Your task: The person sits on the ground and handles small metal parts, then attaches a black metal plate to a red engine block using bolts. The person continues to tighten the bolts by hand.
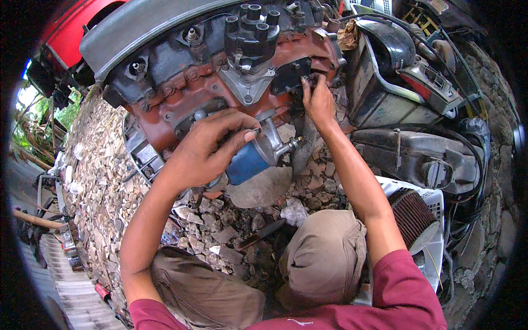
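Note:
A reddish-brown engine block (206, 82) fills the upper middle, with a black distributor cap (252, 38) above a silver triangular bracket (247, 85). My left hand (206, 146) is closed over a blue oil filter (248, 164), thumb and forefinger pinched around something small and dark that I cannot make out. With fingertips together, my right hand (318, 99) touches the lower right edge of a black cover plate (291, 74) on the block. Whatever those fingers grip is hidden. Beside the filter, a silver housing (269, 137) carries a brass-tipped fitting.
Under the engine lies a large stone (261, 187) among broken rubble (104, 159). On the right are a grimy open container (379, 93), a dark metal tank (423, 159) and a white basket (434, 242) holding a pleated filter (412, 217). Corrugated sheet (82, 291) lies at lower left.

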`<action>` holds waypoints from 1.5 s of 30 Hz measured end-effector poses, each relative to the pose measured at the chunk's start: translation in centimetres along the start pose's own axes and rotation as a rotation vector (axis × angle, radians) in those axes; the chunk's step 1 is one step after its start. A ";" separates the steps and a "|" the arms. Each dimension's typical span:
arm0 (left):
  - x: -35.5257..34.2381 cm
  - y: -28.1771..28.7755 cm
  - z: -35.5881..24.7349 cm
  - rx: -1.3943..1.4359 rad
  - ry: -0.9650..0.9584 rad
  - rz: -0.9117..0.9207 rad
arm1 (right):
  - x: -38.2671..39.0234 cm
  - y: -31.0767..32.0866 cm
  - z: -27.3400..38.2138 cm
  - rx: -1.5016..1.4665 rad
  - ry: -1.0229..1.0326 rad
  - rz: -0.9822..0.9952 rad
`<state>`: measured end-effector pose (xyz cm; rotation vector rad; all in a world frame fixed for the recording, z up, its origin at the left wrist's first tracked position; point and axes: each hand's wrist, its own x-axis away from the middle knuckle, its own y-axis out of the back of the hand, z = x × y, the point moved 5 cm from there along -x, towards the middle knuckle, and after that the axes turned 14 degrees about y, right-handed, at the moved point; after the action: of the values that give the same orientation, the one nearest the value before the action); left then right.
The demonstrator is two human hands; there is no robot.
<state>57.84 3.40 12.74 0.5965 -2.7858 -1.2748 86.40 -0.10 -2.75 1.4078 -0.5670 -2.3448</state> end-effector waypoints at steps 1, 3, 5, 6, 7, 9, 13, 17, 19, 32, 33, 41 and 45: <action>0.0 0.0 -0.1 0.002 0.012 0.010 | 0.1 0.2 0.0 -0.024 0.074 -0.047; -0.1 -0.1 0.0 0.015 0.022 0.008 | 0.2 0.5 -0.3 -0.057 0.184 -0.114; -0.1 0.0 -0.1 0.013 0.023 0.004 | -0.1 0.6 -0.8 -0.071 0.256 -0.152; -0.2 0.0 -0.1 0.009 0.022 0.003 | 0.0 0.6 -0.7 -0.046 0.237 -0.143; -0.2 0.0 0.0 0.005 0.021 0.002 | 0.1 0.5 -0.5 -0.022 0.218 -0.134; -0.2 -0.1 0.0 0.013 0.030 0.008 | 0.2 0.4 -0.3 0.004 0.154 -0.110; -0.1 0.0 -0.1 0.037 0.030 0.005 | 0.1 0.5 -0.1 0.009 0.209 -0.152; 0.0 0.0 0.0 0.010 0.017 0.006 | -0.2 0.5 -0.3 0.026 0.350 -0.213; -0.1 -0.1 0.0 -0.004 0.002 0.003 | 0.0 0.0 -1.0 0.104 0.274 -0.116; -0.2 -0.2 0.0 -0.006 0.002 0.017 | 0.1 0.8 -0.3 0.002 0.233 -0.154; -0.2 -0.2 0.0 0.000 0.001 0.014 | 0.2 0.7 -0.2 -0.008 0.213 -0.146; -0.1 -0.3 0.0 0.024 0.014 0.017 | 0.0 0.6 -0.7 0.001 0.299 -0.148; -0.2 -0.2 0.0 0.009 0.004 0.015 | 0.2 0.1 -0.8 0.024 0.203 -0.145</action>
<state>58.07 3.36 12.56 0.5765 -2.7886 -1.2582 87.07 -0.46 -3.22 1.7256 -0.4505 -2.2706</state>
